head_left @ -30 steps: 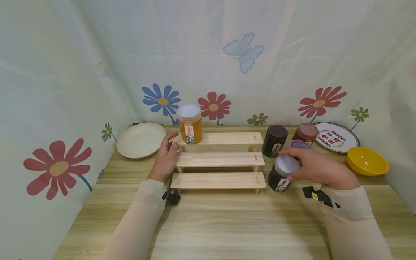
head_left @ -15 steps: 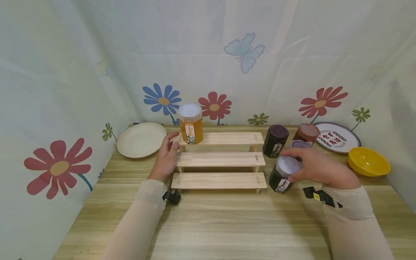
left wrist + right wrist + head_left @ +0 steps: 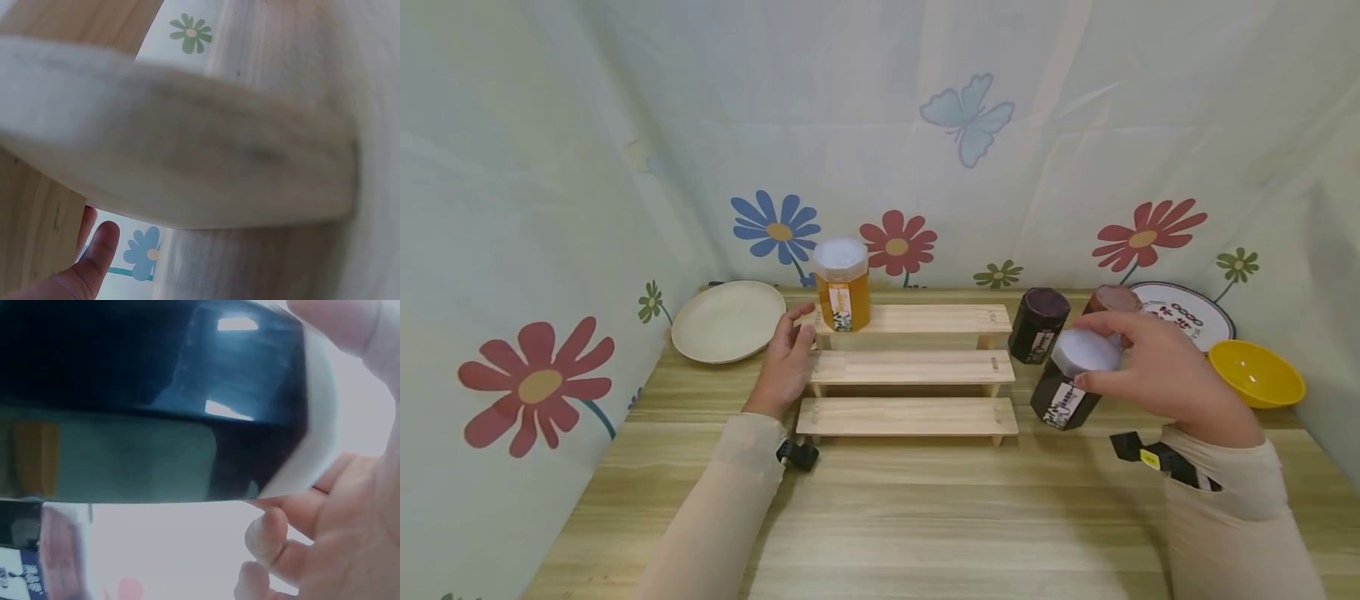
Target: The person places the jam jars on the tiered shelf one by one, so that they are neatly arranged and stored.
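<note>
1. The right hand (image 3: 1172, 371) grasps a dark jar (image 3: 1062, 400) by its white lid (image 3: 1084, 351), thumb on the near side and fingers across the far side. The jar leans, and whether its base touches the surface (image 3: 970, 517) cannot be told.
2. The left hand (image 3: 785, 367) grasps nothing: its fingers lie loosely extended at the left end of a three-step wooden rack (image 3: 917, 367). Whether they touch the wood is unclear.
3. The rack spans most of the space between the two hands, with the held jar just past its right end.
4. Just beyond the left hand's fingertips, an amber jar (image 3: 850, 307) with a whitish lid stands upright on the highest step.
5. To the left of the left hand lies a round cream plate (image 3: 726, 323).
6. Beyond the right hand's fingers stands a second dark jar (image 3: 1037, 327), near the held one; a reddish-lidded jar (image 3: 1112, 298) shows behind the hand, partly covered by it.
7. Farther beyond the right hand lies a patterned plate (image 3: 1206, 321), and to that hand's right sits a yellow bowl (image 3: 1258, 377).
</note>
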A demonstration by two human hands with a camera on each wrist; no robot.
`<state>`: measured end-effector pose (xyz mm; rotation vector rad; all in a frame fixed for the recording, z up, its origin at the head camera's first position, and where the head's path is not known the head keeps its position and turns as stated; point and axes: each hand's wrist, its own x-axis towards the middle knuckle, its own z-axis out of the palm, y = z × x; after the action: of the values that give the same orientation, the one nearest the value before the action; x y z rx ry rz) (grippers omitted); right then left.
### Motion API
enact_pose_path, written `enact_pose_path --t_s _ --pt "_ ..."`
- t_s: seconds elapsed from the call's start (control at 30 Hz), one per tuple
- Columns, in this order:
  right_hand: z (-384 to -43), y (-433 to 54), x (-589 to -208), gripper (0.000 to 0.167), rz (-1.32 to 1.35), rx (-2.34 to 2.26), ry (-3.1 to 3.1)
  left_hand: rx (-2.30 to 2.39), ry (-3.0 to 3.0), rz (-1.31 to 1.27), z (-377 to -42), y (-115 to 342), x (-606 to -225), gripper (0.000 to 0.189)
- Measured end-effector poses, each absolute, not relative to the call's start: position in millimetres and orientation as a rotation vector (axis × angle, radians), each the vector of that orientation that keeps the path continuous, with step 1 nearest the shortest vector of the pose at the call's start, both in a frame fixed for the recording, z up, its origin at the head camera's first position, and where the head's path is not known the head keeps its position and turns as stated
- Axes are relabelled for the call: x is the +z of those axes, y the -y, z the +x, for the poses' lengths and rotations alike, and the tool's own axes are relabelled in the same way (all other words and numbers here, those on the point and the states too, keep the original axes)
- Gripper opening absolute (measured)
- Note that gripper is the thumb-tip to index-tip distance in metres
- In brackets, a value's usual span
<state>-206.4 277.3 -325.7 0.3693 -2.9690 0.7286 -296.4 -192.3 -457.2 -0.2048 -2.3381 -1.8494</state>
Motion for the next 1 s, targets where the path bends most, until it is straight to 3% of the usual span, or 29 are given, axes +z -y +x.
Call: enact_pose_path --t_s 0.47,1.0 --pt "-204 -239 -348 0.061 0.249 1.397 2.222 -1.841 2.337 -0.218 -296 192 -457 0.044" --pt "-227 -204 -385 0.055 0.335 1.434 1.861 -1.841 2.329 -0.216 -296 193 -457 0.043"
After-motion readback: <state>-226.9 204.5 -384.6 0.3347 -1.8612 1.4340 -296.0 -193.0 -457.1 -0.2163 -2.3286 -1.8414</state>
